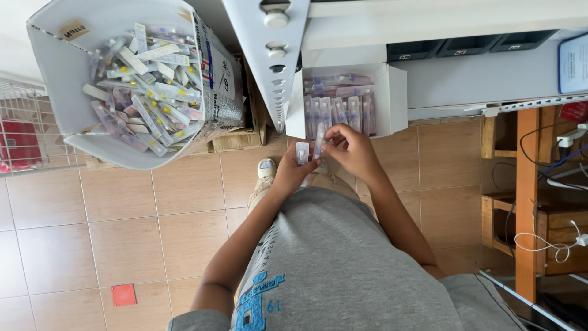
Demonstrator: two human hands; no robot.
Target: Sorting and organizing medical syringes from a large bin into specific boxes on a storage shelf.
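My left hand (293, 171) holds a small clear blister-packed item (302, 152) upright by its lower end. My right hand (350, 148) pinches a second long clear packet (320, 138) beside it, fingers curled over the top. Both hands meet just below a white cardboard box (397, 98) that holds rows of the same clear packets with purple parts (340, 111). To the left, a large white bin (61, 79) is heaped with several loose packets of the same kind (147, 86), some with yellow dots.
A white perforated post (269, 67) stands between bin and box. Behind the bin sits a printed carton (219, 79). A wire rack (21, 132) is at far left, wooden shelving with cables (527, 196) at right. Tiled floor (122, 227) lies below, with my shoe (264, 171).
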